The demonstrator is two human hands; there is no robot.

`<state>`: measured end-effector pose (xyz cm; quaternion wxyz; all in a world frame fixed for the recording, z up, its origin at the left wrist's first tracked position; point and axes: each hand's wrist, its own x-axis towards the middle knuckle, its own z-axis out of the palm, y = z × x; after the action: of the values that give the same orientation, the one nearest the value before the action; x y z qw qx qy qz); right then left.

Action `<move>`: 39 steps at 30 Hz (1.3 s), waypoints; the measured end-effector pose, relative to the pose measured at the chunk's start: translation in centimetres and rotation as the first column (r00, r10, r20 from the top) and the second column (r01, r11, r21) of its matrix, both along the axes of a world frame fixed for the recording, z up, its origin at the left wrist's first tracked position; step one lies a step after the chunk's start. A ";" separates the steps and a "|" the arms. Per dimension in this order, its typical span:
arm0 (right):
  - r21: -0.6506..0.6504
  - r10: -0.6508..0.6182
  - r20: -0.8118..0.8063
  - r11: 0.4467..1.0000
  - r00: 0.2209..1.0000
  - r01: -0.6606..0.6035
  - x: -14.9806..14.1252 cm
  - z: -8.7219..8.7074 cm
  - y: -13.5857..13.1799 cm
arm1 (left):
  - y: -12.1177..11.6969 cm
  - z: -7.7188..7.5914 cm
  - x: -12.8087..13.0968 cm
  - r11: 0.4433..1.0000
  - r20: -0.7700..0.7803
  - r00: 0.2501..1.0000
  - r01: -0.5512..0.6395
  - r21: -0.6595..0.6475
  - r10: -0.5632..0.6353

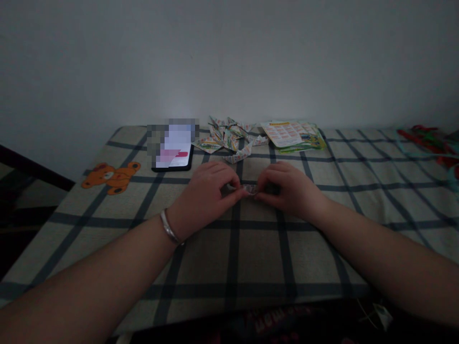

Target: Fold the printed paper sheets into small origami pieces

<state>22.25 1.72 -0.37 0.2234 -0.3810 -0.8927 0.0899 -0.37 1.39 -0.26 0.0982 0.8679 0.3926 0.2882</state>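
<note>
Presently, in the head view, the main hazard concerns the paper strip (250, 189), which spans the gap between the left hand (211, 187) and the right hand (292, 187), over the near-middle part of the desk (258, 260). Whether it touches the surface below cannot be confirmed. Unequal pull from the two sides could tear the strip or skew it, since it appears thin and narrow. A loose pinch could let one end slip, because only a short length seems to be gripped at each side. Dim light could cause an edge to be misjudged. A wide movement of the left hand could shift the phone (179, 149), which lies just beyond it. A forward sweep could scatter the folded paper pieces (233, 136), of which the curved piece (238, 155) lies nearest.

Finger state: the left fingers are curled and pinch one end of the strip against the thumb; the right fingers do likewise at the opposite end. The exact contact faces are hidden.

Strip condition: the exposed length is short, pale and greyish, with faint darker marks, probably print. Its middle appears slightly bent. Both ends are concealed, so total length and number of layers cannot be determined. The printed sheets (292, 136), beyond the right hand, may be similar stock.
</note>
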 end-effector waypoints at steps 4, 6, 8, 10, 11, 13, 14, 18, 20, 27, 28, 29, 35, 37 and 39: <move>0.110 0.041 0.085 0.993 0.996 -0.050 0.1 0.1 -0.1 | -0.2 0.1 -0.1 1.000 -0.026 0.999 0.024 0.000 -0.024; 0.158 0.042 0.117 0.986 0.992 -0.060 0.0 0.1 -0.2 | -0.2 0.1 -0.1 1.000 -0.030 1.000 0.005 -0.002 -0.005; 0.179 0.021 0.145 0.983 0.989 -0.047 -0.1 0.2 -0.3 | -0.2 0.0 0.0 1.000 -0.044 0.999 -0.008 -0.012 0.007; 0.167 -0.012 0.155 0.986 0.988 -0.014 -0.3 0.3 -0.4 | -0.1 0.0 0.1 0.999 -0.052 0.999 -0.017 -0.032 0.015; 0.159 -0.029 0.154 0.987 0.988 0.004 -0.4 0.3 -0.5 | 0.0 -0.1 0.1 0.999 -0.052 0.998 -0.020 -0.044 0.017; 0.163 -0.053 0.145 0.986 0.988 0.028 -0.6 0.4 -0.6 | 0.0 -0.1 0.2 0.998 -0.044 0.999 -0.024 -0.063 0.021; 0.176 -0.059 0.142 0.984 0.988 0.033 -0.7 0.3 -0.7 | 0.0 -0.1 0.2 0.997 -0.043 0.999 -0.024 -0.072 0.021; 0.238 -0.057 0.150 0.971 0.987 0.020 -1.1 0.1 -1.0 | -0.3 -0.2 0.2 0.996 -0.043 0.999 -0.004 -0.089 0.001; 0.243 -0.060 0.170 0.970 0.984 0.017 -1.4 0.0 -1.2 | -0.3 -0.2 0.2 0.997 -0.042 0.999 0.013 -0.077 -0.017; 0.236 -0.109 0.235 0.970 0.966 0.052 -1.9 0.1 -1.2 | -0.4 -0.1 0.5 1.000 -0.078 0.997 0.001 -0.026 -0.003; 0.242 -0.121 0.246 0.969 0.962 0.060 -1.9 0.1 -1.2 | -0.4 -0.1 0.5 1.000 -0.089 0.996 -0.004 -0.025 0.002; 0.248 -0.131 0.258 0.967 0.957 0.066 -1.9 0.2 -1.2 | -0.4 -0.1 0.6 1.000 -0.099 0.995 -0.006 -0.028 0.003; 0.336 -0.141 0.328 0.941 0.934 0.024 -2.0 0.6 -1.6 | -0.3 -0.1 0.5 0.999 -0.086 0.996 0.018 -0.045 -0.022; 0.356 -0.154 0.333 0.934 0.930 0.028 -2.0 0.7 -1.7 | -0.4 -0.1 0.5 0.998 -0.078 0.996 0.031 -0.050 -0.035; 0.338 -0.146 0.321 0.941 0.936 0.031 -1.9 0.8 -1.5 | -0.5 -0.1 0.5 0.998 -0.075 0.996 0.041 -0.048 -0.045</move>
<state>20.38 0.18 0.41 0.1292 -0.3887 -0.9019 -0.1374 0.12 0.93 -0.36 0.1097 0.8838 0.3840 0.2437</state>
